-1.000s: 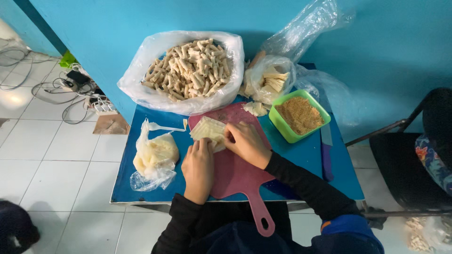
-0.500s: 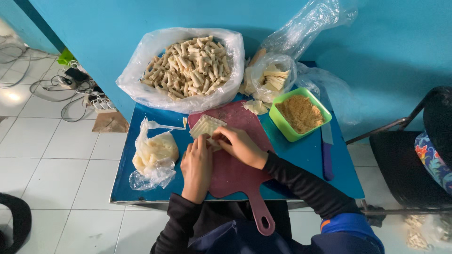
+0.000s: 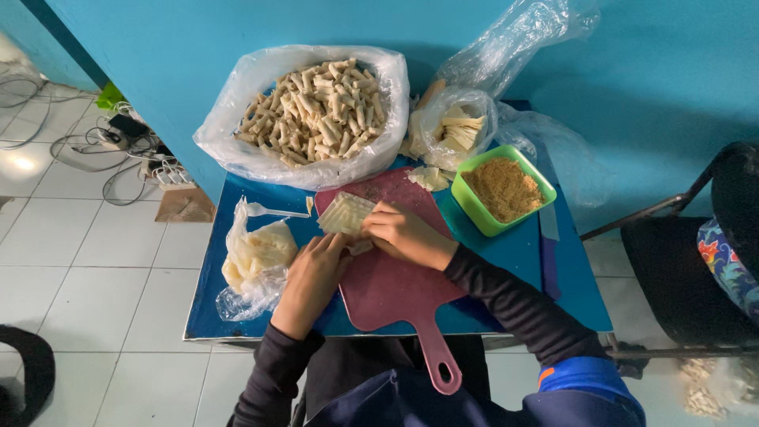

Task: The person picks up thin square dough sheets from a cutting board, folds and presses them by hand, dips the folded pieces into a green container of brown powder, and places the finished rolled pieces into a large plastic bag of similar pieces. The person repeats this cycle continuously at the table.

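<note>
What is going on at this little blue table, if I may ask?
A person's left hand and right hand meet over a pale wrapper sheet on a dark red cutting board. A big bag of finished rolls sits behind, a green tub of brown filling to the right.

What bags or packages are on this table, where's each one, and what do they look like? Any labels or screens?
Large clear plastic bag: back left, open, heaped with pale rolled pastry sticks.
Small clear bag: back centre, holding pale wrapper sheets.
Empty clear bag: back right, crumpled against the blue wall.
Knotted clear bag: left of the left hand, with pale yellowish filling.
Green tub: right, square, brown crumbs.
No labels or screens visible.
</note>
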A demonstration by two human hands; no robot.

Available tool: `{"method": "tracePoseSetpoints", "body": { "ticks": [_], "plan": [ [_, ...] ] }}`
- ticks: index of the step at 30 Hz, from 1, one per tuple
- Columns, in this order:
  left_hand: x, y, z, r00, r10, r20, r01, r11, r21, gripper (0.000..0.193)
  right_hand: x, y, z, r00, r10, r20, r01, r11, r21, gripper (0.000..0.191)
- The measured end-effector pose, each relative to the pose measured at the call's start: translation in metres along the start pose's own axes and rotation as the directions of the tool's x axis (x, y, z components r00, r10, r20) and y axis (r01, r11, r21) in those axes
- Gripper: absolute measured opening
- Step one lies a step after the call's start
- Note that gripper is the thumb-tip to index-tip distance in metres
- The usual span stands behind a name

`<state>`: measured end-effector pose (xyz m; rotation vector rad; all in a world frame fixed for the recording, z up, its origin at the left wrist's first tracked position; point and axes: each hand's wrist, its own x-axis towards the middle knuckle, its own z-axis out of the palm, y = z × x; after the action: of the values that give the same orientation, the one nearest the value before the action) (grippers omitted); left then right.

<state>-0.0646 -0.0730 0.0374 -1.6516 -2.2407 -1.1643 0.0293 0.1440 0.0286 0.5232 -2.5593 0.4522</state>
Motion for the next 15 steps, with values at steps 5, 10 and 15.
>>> {"method": "tracePoseSetpoints", "body": {
  "ticks": [5,10,15],
  "plan": [
    [0.002,-0.005,0.004,0.986,0.168,0.014,-0.167,0.962,0.217,0.016,0.003,-0.002,-0.010,0.999,-0.016,0.036,0.016,1.000,-0.001,0.025],
    [-0.001,-0.016,0.018,0.990,0.142,-0.021,-0.133,0.961,0.242,0.010,0.005,-0.004,-0.010,1.000,-0.018,0.006,0.017,0.999,0.042,0.039],
    [0.004,-0.029,0.040,0.992,-0.066,-0.106,0.084,0.982,0.168,0.006,0.003,0.002,-0.001,0.998,0.067,0.011,-0.067,0.994,0.082,0.035]
  ]
}}
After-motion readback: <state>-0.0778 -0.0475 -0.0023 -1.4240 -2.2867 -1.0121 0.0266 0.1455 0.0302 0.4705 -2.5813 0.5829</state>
